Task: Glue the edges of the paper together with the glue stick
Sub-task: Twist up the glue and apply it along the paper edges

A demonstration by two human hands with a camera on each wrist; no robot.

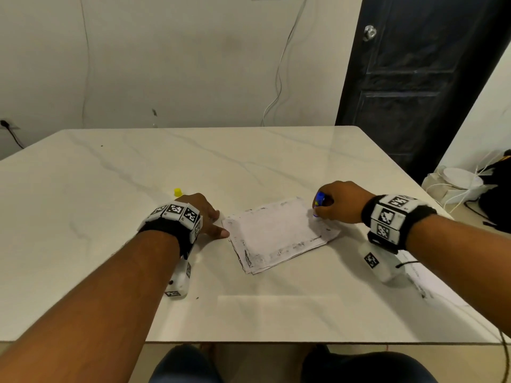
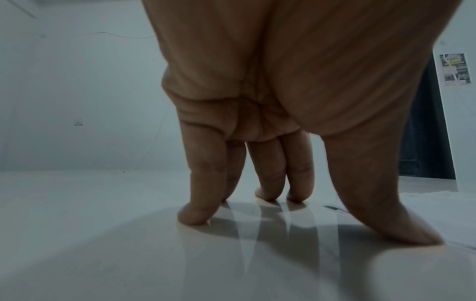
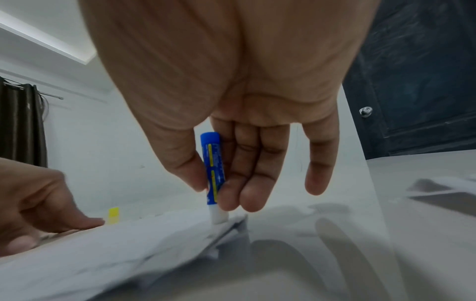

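A: Paper (image 1: 279, 233) stack lies on the table (image 1: 110, 189), centre-right, edges dirty and uneven. Right hand (image 1: 341, 203) pinches the glue stick (image 3: 213, 169) between thumb and fingers, white tip down on the far right corner.

B: Left hand (image 1: 203, 214)?

A: Fingers straight, tips pressing the table right at the stack's left edge, thumb near the sheet. Grasping nothing.

B: Cap?

A: Yellow cap (image 1: 178, 192) stands just behind the left hand.

B: Tips for the stroke?

A: Probably keep the stick near upright, light pressure, drag along the border in 1 pass. Left fingers should pin the sheet itself, or it may slide or wrinkle.
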